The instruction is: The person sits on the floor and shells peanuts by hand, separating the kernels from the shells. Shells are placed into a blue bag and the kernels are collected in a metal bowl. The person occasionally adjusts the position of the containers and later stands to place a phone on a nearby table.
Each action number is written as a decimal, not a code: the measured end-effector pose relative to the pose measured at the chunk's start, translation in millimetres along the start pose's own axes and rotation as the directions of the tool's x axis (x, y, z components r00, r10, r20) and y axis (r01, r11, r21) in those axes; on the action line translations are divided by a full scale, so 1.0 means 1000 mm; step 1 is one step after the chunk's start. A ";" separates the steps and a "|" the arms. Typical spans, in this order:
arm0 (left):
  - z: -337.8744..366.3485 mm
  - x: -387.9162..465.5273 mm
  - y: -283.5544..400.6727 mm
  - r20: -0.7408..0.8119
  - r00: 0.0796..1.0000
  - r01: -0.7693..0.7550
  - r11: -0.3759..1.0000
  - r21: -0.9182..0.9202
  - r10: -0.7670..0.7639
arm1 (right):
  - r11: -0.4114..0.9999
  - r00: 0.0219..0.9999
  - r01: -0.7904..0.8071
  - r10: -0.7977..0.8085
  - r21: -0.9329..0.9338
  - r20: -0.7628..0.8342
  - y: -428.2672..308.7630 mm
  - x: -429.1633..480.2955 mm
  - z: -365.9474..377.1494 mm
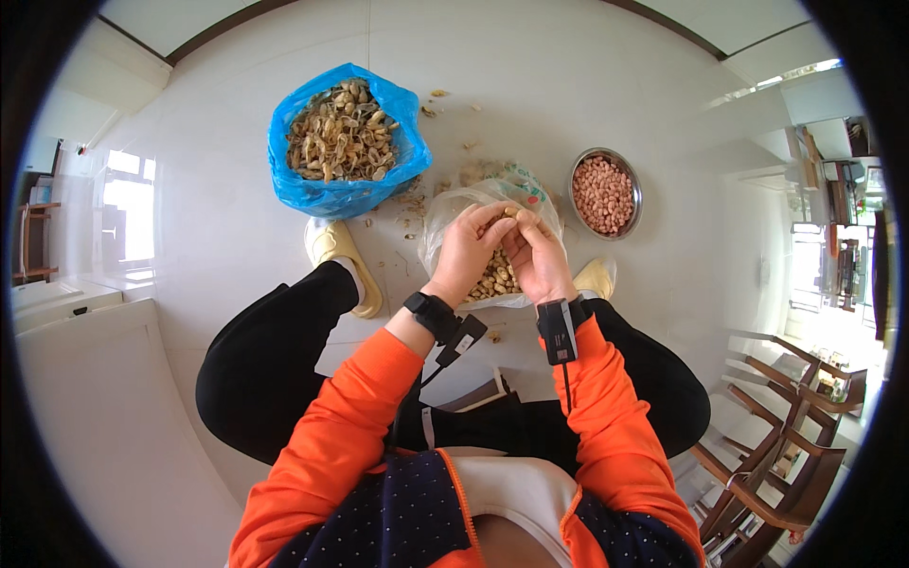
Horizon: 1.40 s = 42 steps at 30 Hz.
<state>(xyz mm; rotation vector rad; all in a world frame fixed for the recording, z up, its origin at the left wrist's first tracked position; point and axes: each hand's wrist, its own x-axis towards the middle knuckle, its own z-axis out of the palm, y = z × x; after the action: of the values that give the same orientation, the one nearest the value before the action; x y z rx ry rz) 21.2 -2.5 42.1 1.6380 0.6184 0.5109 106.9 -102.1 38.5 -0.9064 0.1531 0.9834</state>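
Observation:
My left hand (466,245) and my right hand (537,250) meet at their fingertips over a clear plastic bag (444,213). Between them they pinch an unshelled peanut (510,211), partly covered by the fingers. Below my hands, several unshelled peanuts (495,278) lie in the bag's mouth. To the left stands a blue plastic bag (280,174), wide at the top and heaped with broken peanut shells (342,135). An oval metal bowl (638,213) on the right holds pink shelled peanuts (602,193).
Shell bits (428,111) litter the pale tiled floor (511,42) around the bags. My yellow shoes (358,273) flank the clear bag. Wooden chairs (788,426) stand at the lower right, and a white cabinet (106,397) is at the lower left. Both wrists wear black strapped devices (557,330).

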 end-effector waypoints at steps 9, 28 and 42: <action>-0.006 -0.016 0.012 -0.066 0.986 -0.140 0.980 0.138 0.150 | 0.994 0.996 -0.080 0.083 -0.076 0.030 0.006 -0.023 0.003; 0.006 -0.011 0.019 0.280 0.942 0.309 0.800 -0.514 -0.184 | 0.912 0.983 0.075 0.000 -0.403 0.182 -0.023 -0.026 0.016; -0.002 -0.005 0.006 0.266 0.867 0.423 0.341 -0.839 -0.421 | -0.190 0.706 0.609 -0.312 -0.770 0.636 -0.010 -0.033 0.039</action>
<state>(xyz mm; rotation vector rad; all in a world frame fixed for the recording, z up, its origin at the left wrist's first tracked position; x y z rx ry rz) 17.2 -4.8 48.3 0.4082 0.5917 0.3288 85.3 -98.0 85.4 -1.9646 -1.2872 0.2360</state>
